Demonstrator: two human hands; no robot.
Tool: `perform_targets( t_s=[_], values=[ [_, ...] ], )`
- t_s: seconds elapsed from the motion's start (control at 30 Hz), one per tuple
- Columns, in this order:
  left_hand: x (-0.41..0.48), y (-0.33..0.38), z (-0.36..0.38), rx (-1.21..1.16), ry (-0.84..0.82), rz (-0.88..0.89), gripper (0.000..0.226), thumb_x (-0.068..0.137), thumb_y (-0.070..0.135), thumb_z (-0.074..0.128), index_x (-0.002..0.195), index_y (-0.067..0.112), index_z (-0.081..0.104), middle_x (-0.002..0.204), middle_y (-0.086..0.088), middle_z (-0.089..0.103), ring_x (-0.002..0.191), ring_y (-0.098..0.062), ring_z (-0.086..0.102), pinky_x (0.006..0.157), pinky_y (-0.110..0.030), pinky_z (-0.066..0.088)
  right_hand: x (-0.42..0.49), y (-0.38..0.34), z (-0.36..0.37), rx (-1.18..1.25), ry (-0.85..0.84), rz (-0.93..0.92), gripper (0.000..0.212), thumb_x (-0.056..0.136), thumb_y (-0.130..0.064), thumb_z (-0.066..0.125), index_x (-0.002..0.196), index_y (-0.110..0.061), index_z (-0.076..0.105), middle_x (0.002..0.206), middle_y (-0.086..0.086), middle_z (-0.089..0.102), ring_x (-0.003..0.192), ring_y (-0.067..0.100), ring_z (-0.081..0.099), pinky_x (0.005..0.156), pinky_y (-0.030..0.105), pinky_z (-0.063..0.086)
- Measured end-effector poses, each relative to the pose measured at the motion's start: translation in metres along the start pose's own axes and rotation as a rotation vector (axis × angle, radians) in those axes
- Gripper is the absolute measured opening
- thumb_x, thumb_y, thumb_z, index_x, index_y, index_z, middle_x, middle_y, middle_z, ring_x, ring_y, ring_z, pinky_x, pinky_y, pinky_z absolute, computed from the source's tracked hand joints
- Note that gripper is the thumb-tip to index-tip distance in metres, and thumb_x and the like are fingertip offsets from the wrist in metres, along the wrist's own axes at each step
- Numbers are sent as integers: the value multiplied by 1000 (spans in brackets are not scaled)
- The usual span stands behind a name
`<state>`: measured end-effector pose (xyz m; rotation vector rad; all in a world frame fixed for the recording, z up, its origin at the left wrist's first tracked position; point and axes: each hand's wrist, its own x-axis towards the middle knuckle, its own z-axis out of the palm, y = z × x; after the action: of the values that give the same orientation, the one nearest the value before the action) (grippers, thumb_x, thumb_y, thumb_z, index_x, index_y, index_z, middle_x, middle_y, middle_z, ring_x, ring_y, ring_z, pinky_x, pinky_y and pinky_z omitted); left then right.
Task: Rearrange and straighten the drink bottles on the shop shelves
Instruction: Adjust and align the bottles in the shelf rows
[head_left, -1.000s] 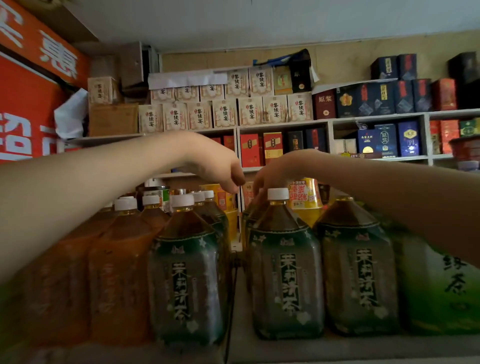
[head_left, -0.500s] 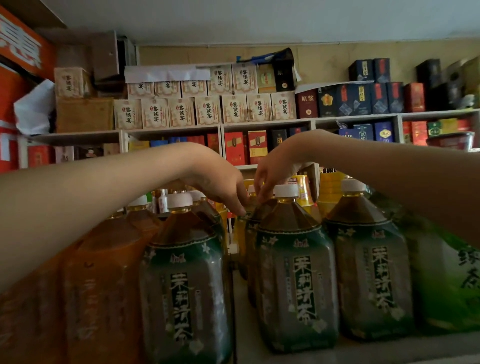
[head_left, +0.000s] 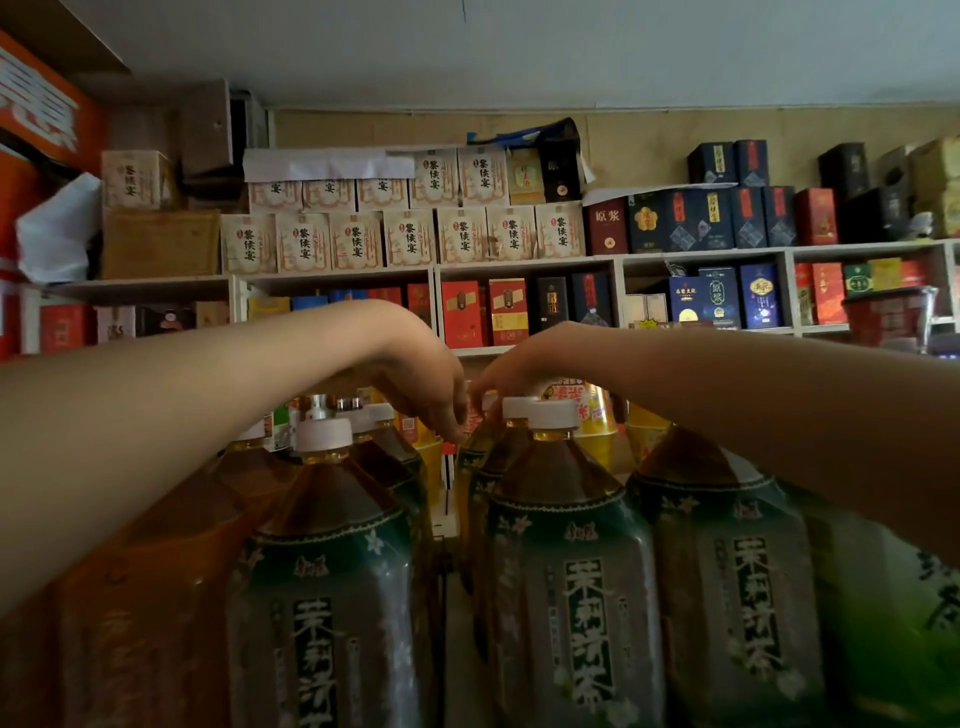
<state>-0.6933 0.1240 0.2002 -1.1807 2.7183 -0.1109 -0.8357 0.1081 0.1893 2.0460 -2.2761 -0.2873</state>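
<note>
Large jasmine tea bottles with white caps stand in rows on the shelf: a front left bottle (head_left: 332, 571), a front middle bottle (head_left: 566, 571) and a front right bottle (head_left: 727, 571). Both my arms reach over them to a rear tea bottle (head_left: 479, 454) in the middle row. My left hand (head_left: 426, 389) curls its fingers down against that bottle's neck from the left. My right hand (head_left: 511, 371) pinches at its cap from above. The cap itself is mostly hidden by the fingers.
Orange-labelled bottles (head_left: 145, 597) fill the left, and a green tea bottle (head_left: 893, 623) stands at the right. A narrow gap of shelf floor (head_left: 457, 649) separates the two middle rows. Yellow drink cartons (head_left: 597, 415) stand behind. Boxed goods fill the wall shelves (head_left: 519, 262).
Both hands have dropped lower and drawn closer together over the rear bottle. The view has shifted nearer the bottles.
</note>
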Motion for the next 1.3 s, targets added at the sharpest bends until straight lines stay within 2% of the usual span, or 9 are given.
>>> perform_targets(
  t_s=[0.1,0.27,0.37,0.5,0.7,0.83,1.0,1.17,1.3],
  values=[
    [1,1,1,-31,-29,5,44,94,22,53,137,17,46,136,0,50,116,-13,46,83,-19,40,-7,-1,-6,-94,33,-32,38,95,-22,51,132,-18,46,124,9,52,111,27,54,85,33,45],
    [-5,0,7,-65,-54,-5,44,93,23,53,136,16,46,136,-4,50,110,-13,46,81,-19,42,-17,4,-12,-115,28,-28,41,97,-10,43,136,-17,43,100,-1,50,88,19,61,65,22,45],
    [-14,-1,11,-47,-14,-4,42,94,26,52,135,20,49,131,0,52,113,-14,48,80,-19,42,-13,7,-11,-79,26,-28,40,96,-11,46,135,-20,45,109,0,45,88,18,62,63,21,46],
    [-29,-2,13,-50,107,48,40,95,30,50,135,23,49,128,8,54,118,-11,47,92,-23,35,-11,6,-13,-42,12,-9,36,95,-14,51,131,-21,48,122,9,52,93,23,64,73,28,58],
    [-69,-19,23,-101,276,94,38,94,39,49,131,31,52,122,18,53,113,-1,48,101,-23,34,-49,-7,-22,-32,179,-54,34,96,-23,50,129,-14,51,121,9,59,99,19,59,83,29,51],
    [-102,-39,40,-74,362,113,42,90,50,48,129,36,51,121,21,51,102,4,47,92,-17,34,-107,-40,-21,-79,508,-223,34,98,-34,42,126,-17,53,109,-7,56,101,12,53,87,27,38],
    [-135,-56,64,-120,475,119,60,78,55,62,133,38,46,120,15,53,101,-4,52,84,-18,42,-150,-91,1,137,492,-368,35,94,-44,46,123,-27,55,108,-14,59,100,5,56,86,26,42],
    [-140,-73,100,-33,413,125,114,67,57,73,149,29,-2,148,3,35,124,-15,45,95,-24,38,-150,-125,33,311,329,-261,75,78,-51,65,140,-38,25,131,-5,51,116,16,52,101,41,41],
    [-141,-66,138,-43,437,203,136,64,54,78,138,32,-34,151,-7,30,121,-18,49,99,-32,44,-143,-142,68,413,281,-178,123,72,-32,79,140,-44,-22,140,6,46,110,17,54,93,32,46]
  ],
)
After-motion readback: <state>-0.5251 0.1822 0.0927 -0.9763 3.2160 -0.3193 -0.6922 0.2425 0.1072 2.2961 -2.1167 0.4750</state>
